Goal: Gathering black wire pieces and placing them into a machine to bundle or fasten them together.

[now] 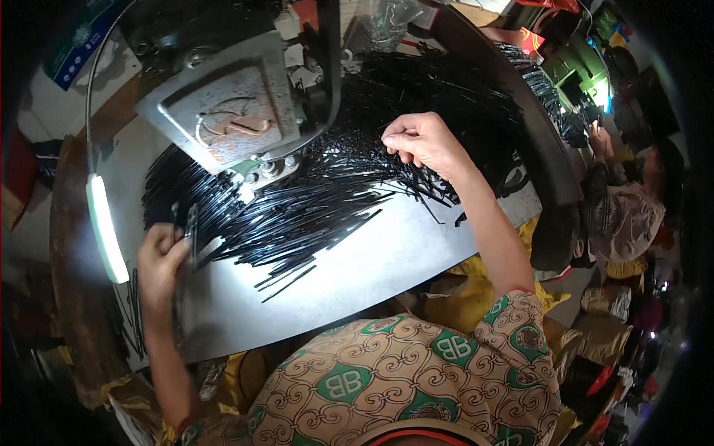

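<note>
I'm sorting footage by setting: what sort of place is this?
Probably a small workshop: a heavy metal machine head overhangs the worktable, a bright strip lamp lights it, and heaps of thin black strips cover much of its surface.

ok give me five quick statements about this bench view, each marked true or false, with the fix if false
1. The glowing white tube lamp is on the left side of the picture. True.
2. The bare right hand lies flat with its fingers spread wide. False: its fingers are curled, with thumb and forefinger drawn together.
3. The grey, rust-stained metal machine head blocks part of the view of the bench. True.
4. The long, thin black strips are stacked in one neat square bundle. False: they lie loosely spread over the smooth, pale grey work surface.
5. The bare left hand is at the far right of the strips. False: it is near their left side, slightly blurred.
</note>
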Motion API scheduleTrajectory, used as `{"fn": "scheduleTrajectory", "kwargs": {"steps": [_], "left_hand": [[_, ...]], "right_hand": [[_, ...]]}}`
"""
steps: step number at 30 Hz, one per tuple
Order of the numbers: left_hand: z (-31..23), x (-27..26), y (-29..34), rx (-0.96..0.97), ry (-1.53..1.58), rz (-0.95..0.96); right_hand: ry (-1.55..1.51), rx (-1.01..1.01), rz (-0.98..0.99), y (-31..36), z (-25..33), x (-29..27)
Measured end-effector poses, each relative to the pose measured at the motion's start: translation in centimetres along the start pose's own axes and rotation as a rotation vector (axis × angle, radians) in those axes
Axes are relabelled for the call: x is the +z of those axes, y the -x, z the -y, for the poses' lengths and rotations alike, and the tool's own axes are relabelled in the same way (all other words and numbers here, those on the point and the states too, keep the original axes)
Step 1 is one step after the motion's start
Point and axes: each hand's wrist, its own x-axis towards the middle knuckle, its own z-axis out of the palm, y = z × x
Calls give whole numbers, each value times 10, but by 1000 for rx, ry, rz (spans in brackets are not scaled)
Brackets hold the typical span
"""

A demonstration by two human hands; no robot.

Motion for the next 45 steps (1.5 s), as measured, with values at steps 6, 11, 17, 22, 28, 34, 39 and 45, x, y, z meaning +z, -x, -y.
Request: {"fn": "scheduleTrajectory", "kwargs": {"steps": [6,11,17,22,28,34,39,45], "left_hand": [[13,-15,30,408,-974,-393],[3,58,16,763,-784,-180],[23,103,-19,803,-1019,-161],[24,101,-26,811,-894,-67],[15,95,-21,812,-781,-128],[12,65,-22,605,-773,-190],[18,42,-27,539,-777,-329],[12,80,-22,785,-749,-100]], "right_hand": [[676,-227,-19,-11,-4,26],[1061,-393,-128,-18,-8,42],[1033,-464,-178,-13,-10,41],[1148,-268,-165,-9,-7,33],[1089,-319,-140,-19,-14,32],[1048,-406,-167,-13,-12,24],[824,-725,-386,-15,-6,23],[279,-617,-467,-15,14,42]]}}
